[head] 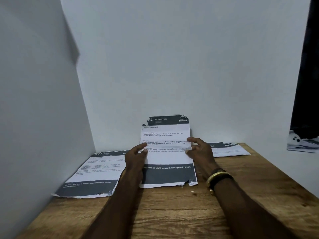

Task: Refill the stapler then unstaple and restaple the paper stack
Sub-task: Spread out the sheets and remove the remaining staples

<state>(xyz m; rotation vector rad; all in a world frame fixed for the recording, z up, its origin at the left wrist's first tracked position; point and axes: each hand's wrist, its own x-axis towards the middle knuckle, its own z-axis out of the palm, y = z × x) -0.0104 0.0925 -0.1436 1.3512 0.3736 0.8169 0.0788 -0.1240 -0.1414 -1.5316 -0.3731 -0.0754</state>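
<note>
PAPER: 3 white, grey-banded printed stacks on your brown wooden table (pixel 172 213) | centre stack (pixel 166 157) stands on its lower edge; left stack (pixel 96 169), right stack (pixel 227 150) lie flat | HANDS: 2; your left hand (pixel 135 157) and right hand (pixel 200 150) pinch the centre stack's side edges | 1 pale speck (pixel 193 192), possibly a staple

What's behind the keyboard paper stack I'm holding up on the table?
The white wall rises behind the paper stack, and another printed sheet lies on the table behind its right side. The stack hides whatever lies directly behind it.
</note>
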